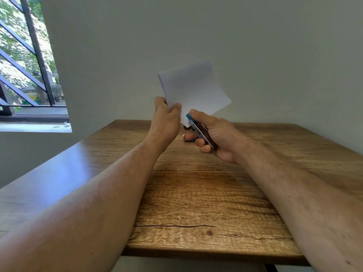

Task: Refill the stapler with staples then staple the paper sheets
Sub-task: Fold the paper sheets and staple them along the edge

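White paper sheets (193, 89) are held up above the far half of the wooden table (196, 193), tilted, with one corner pointing down. My left hand (167, 118) pinches their lower left edge between thumb and fingers. My right hand (214, 136) grips a small stapler (198, 130) with a blue tip and a dark, metal-edged body. The stapler's blue tip sits at the bottom corner of the sheets, with the corner in or right at its jaws. A small blue and white object (186, 139) shows under my right fingers, mostly hidden.
A plain grey wall rises right behind the table's far edge. A barred window (29, 65) is at the left, beyond the table. The table's front edge runs across the lower part of the view.
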